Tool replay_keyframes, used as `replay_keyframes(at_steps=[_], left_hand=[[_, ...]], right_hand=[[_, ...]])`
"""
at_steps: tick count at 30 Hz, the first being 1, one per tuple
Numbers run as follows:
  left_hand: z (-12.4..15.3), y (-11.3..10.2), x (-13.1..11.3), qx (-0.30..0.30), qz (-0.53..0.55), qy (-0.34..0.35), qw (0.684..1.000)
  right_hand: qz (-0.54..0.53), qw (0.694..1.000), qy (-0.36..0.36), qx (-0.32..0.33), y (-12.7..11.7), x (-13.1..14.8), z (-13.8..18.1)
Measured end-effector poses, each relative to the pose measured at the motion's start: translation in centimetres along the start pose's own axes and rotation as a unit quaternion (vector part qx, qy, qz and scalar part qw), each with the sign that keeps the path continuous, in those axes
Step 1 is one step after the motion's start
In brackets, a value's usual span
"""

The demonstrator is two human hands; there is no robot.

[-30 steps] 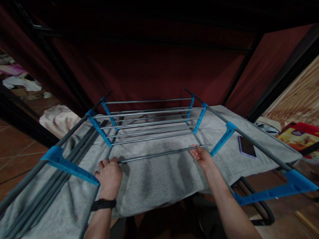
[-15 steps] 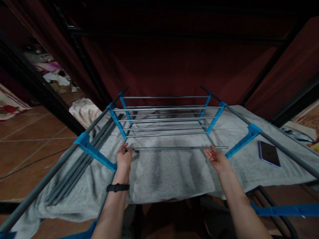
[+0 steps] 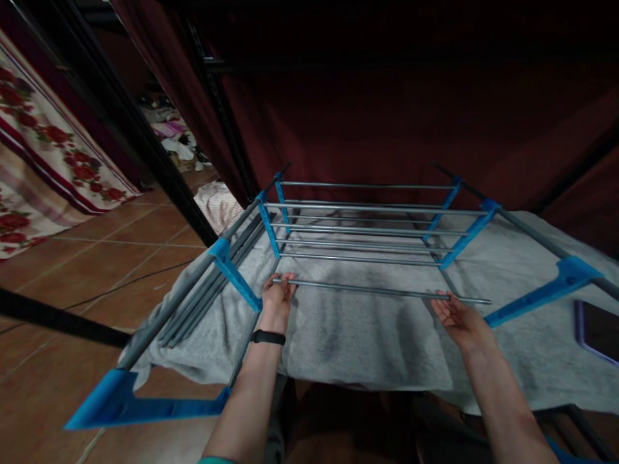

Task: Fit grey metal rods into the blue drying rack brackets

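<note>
A thin grey metal rod (image 3: 377, 290) hangs level above a grey towel (image 3: 367, 335). My left hand (image 3: 277, 298), with a black band on its wrist, is closed round the rod's left end, close to a blue plastic bracket (image 3: 236, 277). My right hand (image 3: 458, 317) lies palm up under the rod near its right end, fingers curled round it. Beyond the rod stands a rack section (image 3: 367, 225) of several parallel grey rods set between blue brackets. Long grey side tubes (image 3: 203, 277) run along each side.
A dark phone (image 3: 597, 332) lies on the towel at the right edge. Dark red curtains hang behind. Tiled floor, a flowered cloth (image 3: 53, 148) and a heap of laundry (image 3: 178, 145) are at the left. A loose blue bracket (image 3: 140, 403) sticks out at the lower left.
The view has swung left. My left hand has slid to the rod's left end beside the blue bracket, and the rod has levelled out. My right hand stays under its right end.
</note>
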State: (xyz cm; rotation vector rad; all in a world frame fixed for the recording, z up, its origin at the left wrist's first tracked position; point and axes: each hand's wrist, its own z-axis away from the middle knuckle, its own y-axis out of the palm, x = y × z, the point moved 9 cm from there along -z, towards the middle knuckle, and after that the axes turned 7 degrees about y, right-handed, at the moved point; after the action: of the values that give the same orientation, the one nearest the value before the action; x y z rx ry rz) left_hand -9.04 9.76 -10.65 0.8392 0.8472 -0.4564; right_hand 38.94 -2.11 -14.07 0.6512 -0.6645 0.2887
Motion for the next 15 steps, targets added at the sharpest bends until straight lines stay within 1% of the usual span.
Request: replay_keyframes(at_steps=[8,15], left_hand=[[0.22,-0.12,0.31,-0.001,0.032,-0.029,0.999],[0.33,-0.22,0.48,0.002,0.039,-0.042,0.998]], right_hand=[[-0.002,1.000,0.018,-0.007,-0.19,-0.22,-0.25],[0.008,1.000,0.012,0.005,0.22,-0.15,0.02]])
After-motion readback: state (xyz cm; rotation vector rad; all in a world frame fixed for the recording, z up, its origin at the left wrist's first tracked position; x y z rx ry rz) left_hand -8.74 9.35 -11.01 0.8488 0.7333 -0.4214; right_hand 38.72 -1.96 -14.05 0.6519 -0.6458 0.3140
